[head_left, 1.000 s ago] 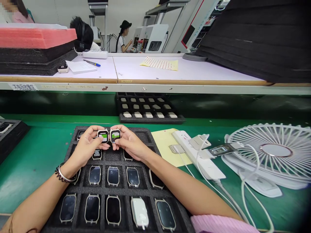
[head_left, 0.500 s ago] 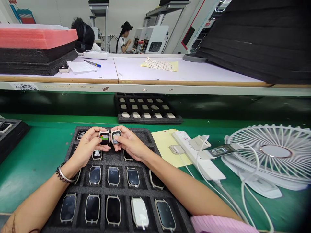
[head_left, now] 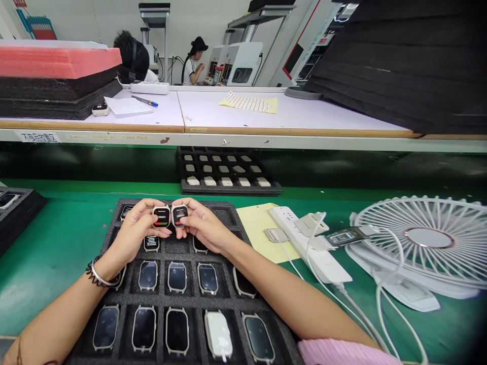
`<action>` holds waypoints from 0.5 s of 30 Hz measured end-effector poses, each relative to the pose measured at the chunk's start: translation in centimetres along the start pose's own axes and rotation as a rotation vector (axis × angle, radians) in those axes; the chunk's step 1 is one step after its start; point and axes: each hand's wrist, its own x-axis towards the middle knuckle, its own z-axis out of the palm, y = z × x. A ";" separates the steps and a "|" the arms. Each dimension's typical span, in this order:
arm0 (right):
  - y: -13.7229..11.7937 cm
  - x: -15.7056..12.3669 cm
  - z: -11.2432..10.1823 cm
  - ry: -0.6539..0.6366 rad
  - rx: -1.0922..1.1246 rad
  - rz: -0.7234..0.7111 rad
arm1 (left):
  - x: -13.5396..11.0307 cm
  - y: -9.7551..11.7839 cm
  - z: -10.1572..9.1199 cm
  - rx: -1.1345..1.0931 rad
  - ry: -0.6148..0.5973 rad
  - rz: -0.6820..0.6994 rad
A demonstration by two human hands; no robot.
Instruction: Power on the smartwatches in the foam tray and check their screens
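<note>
My left hand (head_left: 135, 230) pinches a small smartwatch body (head_left: 161, 216) with a lit screen showing red and green bars. Close beside it, my right hand (head_left: 203, 225) grips a second watch body (head_left: 179, 215), its screen dark with a small red mark. Both are held side by side above the far end of a black foam tray (head_left: 228, 210). The tray's cells hold several watch bodies with dark screens (head_left: 177, 276), and one white one (head_left: 218, 332) lies face down in the near row.
A white power strip (head_left: 304, 248) with plugs and cables lies on a yellow sheet (head_left: 253, 223) right of the tray. A white fan (head_left: 426, 243) lies flat at the right. Another foam tray (head_left: 228, 175) sits under the shelf; a third (head_left: 17, 203) at the left.
The hands stay in place. Both watch screens changed: the green displays gave way to a darker screen with red and green bars on the left and a mostly dark one on the right.
</note>
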 end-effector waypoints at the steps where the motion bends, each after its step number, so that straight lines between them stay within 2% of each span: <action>1: 0.0 0.0 0.0 0.000 0.008 0.003 | 0.0 0.0 0.0 0.004 -0.001 0.004; 7: 0.2 0.1 0.0 0.010 0.004 -0.011 | 0.1 -0.1 0.1 0.069 0.029 0.023; 15: 0.1 0.2 0.0 0.018 0.038 -0.001 | 0.2 -0.5 0.0 0.050 0.004 0.029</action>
